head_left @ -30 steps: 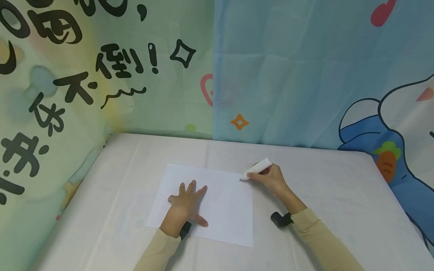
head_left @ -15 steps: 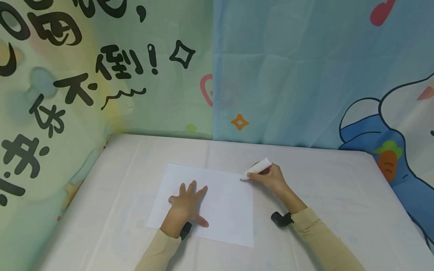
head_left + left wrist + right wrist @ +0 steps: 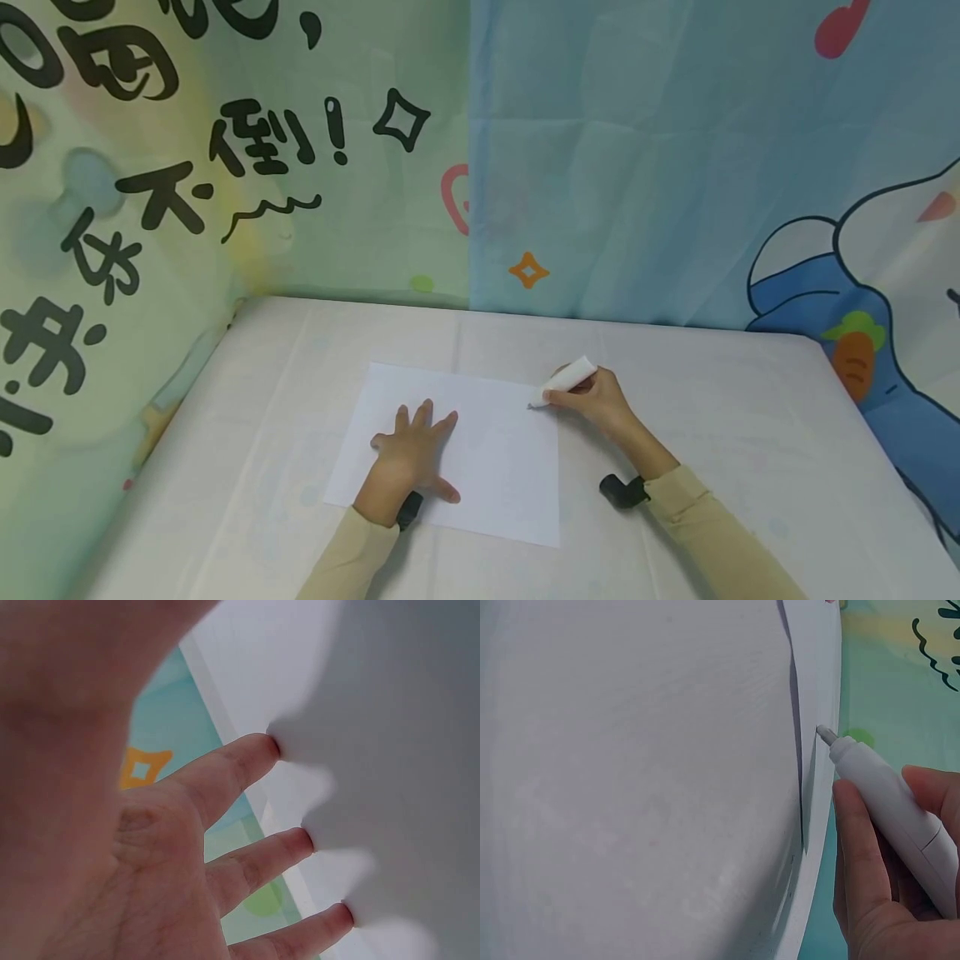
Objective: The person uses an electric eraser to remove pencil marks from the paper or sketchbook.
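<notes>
A blank-looking white sheet of paper (image 3: 495, 467) lies flat on the white-covered table. My left hand (image 3: 411, 454) is spread over its left part, and in the left wrist view the fingertips (image 3: 300, 838) press on the sheet. My right hand (image 3: 603, 400) pinches a thick white pen (image 3: 570, 377) with a narrow grey metal tip, shaped like a correction pen. That tip points down and left at the paper's far right corner. In the right wrist view, the pen (image 3: 885, 795) sits between thumb and fingers, with its tip right at the sheet; its rear end is partly hidden.
The table (image 3: 712, 417) is covered with a pale cloth. Printed fabric walls (image 3: 600, 167) rise behind it and along the left side. A black wrist camera (image 3: 622, 492) sticks out beside my right sleeve, and another (image 3: 409, 510) sits under my left wrist.
The pen tip has slid slightly toward me and left near the paper's right corner, my right fingers moving with it. My left hand stays in place on the sheet.
</notes>
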Tool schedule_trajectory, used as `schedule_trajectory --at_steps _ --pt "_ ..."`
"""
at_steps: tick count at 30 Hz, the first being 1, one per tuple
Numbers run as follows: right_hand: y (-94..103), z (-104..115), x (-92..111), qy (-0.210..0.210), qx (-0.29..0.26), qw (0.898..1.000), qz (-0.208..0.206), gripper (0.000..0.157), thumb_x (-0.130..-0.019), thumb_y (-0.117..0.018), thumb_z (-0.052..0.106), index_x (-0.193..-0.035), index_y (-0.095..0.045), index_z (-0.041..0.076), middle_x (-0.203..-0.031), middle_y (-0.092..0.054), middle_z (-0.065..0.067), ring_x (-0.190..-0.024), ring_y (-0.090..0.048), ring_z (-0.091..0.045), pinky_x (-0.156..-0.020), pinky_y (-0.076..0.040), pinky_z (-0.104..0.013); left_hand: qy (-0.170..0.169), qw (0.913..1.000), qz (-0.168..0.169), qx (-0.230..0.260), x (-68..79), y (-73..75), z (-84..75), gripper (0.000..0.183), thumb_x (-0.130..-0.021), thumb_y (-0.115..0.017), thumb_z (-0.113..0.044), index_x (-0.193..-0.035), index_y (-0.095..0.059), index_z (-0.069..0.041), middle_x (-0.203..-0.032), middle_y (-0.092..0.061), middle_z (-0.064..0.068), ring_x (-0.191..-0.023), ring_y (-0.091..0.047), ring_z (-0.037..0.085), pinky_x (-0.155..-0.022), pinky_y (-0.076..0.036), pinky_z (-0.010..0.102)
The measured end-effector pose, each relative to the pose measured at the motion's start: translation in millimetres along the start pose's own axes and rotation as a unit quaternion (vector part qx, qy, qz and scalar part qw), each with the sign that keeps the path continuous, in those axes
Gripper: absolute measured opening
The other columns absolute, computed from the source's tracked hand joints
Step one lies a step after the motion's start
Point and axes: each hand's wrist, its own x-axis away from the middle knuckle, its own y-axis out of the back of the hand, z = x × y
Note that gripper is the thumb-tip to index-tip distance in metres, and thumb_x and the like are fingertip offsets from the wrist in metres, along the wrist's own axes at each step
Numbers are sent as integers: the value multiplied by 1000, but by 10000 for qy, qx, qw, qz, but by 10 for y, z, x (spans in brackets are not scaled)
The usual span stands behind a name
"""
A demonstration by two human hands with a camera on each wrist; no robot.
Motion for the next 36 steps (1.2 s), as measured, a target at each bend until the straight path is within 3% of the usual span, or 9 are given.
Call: schedule_trajectory --at_steps 14,36 --pt "-22 -18 38 162 -19 9995 279 40 -80 -75 -2 -112 -56 -15 -91 -66 -4 -77 -64 -6 -69 -54 -19 -3 10000 -16 -16 -12 -12 24 110 -56 -90 -55 -150 -39 -28 -157 -29 10 -140 -28 39 -86 -48 65" --pt "3 -5 -77 189 82 9995 -238 40 -81 -75 -1 -113 -57 -14 -95 -66 -8 -78 -62 -3 -69 -53 -17 -25 10000 23 14 -24 -26 21 110 -57 -89 -55 -150 -38 -29 -158 -27 9 -141 -27 40 -87 -47 65"
